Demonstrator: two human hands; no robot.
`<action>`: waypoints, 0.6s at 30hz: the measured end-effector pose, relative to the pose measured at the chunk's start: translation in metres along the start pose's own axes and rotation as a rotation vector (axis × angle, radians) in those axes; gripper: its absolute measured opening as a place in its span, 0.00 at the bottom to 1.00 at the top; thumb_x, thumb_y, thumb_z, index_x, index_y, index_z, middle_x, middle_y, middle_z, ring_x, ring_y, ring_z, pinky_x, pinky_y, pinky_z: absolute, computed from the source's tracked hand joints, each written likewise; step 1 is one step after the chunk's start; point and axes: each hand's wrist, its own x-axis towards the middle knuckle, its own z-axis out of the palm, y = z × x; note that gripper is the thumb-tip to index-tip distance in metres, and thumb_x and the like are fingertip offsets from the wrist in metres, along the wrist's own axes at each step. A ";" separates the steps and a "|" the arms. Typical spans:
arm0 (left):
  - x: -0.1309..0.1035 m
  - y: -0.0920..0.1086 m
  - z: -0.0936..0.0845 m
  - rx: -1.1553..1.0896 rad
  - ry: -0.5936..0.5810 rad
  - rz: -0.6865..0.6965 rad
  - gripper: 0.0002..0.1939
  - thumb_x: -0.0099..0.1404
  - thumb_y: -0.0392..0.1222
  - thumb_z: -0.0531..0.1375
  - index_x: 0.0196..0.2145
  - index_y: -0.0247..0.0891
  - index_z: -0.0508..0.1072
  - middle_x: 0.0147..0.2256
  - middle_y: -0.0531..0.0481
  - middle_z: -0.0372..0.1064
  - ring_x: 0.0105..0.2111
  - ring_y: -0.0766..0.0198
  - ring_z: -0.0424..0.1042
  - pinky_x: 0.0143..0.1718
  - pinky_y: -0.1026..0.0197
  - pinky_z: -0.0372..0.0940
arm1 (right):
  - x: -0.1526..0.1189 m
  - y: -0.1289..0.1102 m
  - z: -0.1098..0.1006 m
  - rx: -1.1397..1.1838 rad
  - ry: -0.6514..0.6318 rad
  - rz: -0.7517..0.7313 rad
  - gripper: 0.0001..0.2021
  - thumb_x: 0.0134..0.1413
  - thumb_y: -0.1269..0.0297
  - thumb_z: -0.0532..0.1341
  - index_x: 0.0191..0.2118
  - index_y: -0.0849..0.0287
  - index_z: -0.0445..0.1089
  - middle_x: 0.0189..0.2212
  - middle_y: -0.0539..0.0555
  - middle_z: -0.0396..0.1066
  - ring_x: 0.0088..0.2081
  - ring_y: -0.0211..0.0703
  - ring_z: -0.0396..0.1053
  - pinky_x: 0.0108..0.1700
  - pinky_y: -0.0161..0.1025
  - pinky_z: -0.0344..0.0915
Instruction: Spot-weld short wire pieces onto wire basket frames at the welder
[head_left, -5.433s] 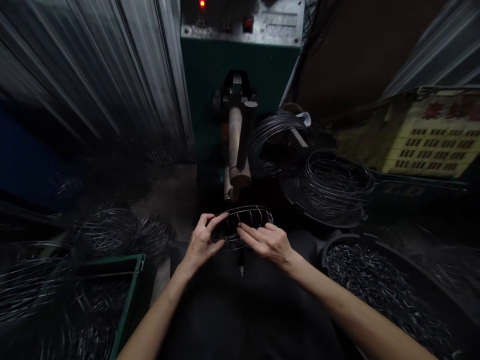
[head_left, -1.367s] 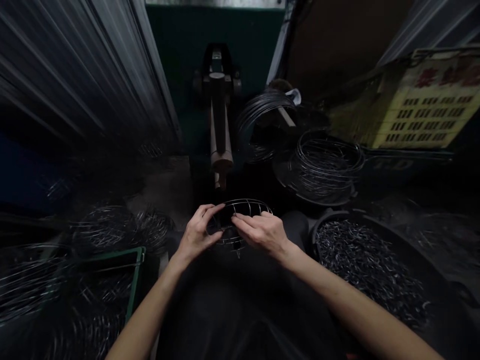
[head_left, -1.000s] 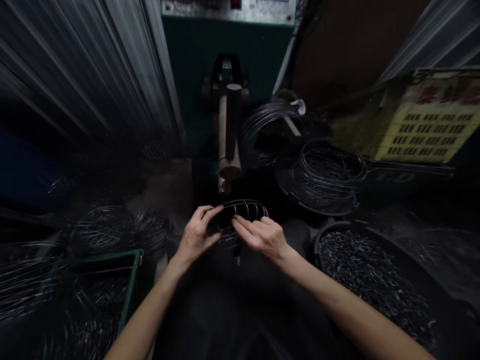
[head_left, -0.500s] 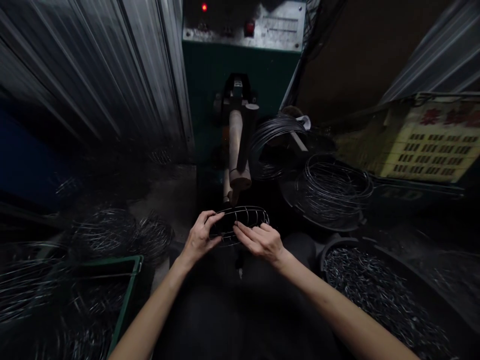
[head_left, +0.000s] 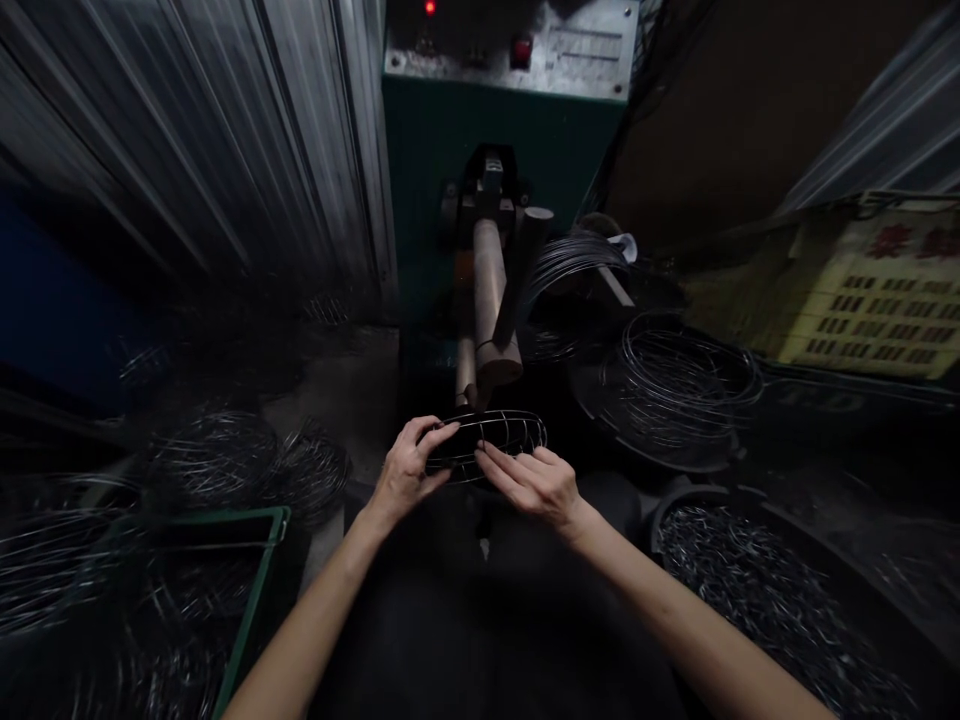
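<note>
A round wire frame (head_left: 517, 416) with short cross wires is held between both hands, just below the tip of the machine's metal arm (head_left: 491, 290). My left hand (head_left: 406, 468) grips its left side, thumb below and fingers above. On the right, my right hand (head_left: 531, 482) is closed on the frame, its fingertips at a cross wire near the middle. The green machine (head_left: 427, 150) stands behind, with a lit red lamp (head_left: 430, 8) on its panel.
Wire coils (head_left: 686, 375) lie on a dark tray at the right. A dark tub (head_left: 664, 500) of short metal pieces stands at the lower right, a yellow crate (head_left: 874, 310) behind. At the left are a green-rimmed bin (head_left: 262, 570) and wire rings (head_left: 214, 455).
The view has shifted slightly, so the machine and the surroundings appear farther right. Both hands keep hold of the wire frame, with little change in their grip.
</note>
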 end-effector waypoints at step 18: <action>0.013 -0.022 0.001 0.085 0.015 0.055 0.28 0.59 0.36 0.61 0.56 0.46 0.60 0.49 0.45 0.60 0.50 0.56 0.63 0.52 0.50 0.64 | -0.003 0.007 0.031 0.149 -0.134 0.106 0.13 0.61 0.71 0.55 0.49 0.53 0.70 0.50 0.53 0.70 0.26 0.33 0.65 0.28 0.38 0.54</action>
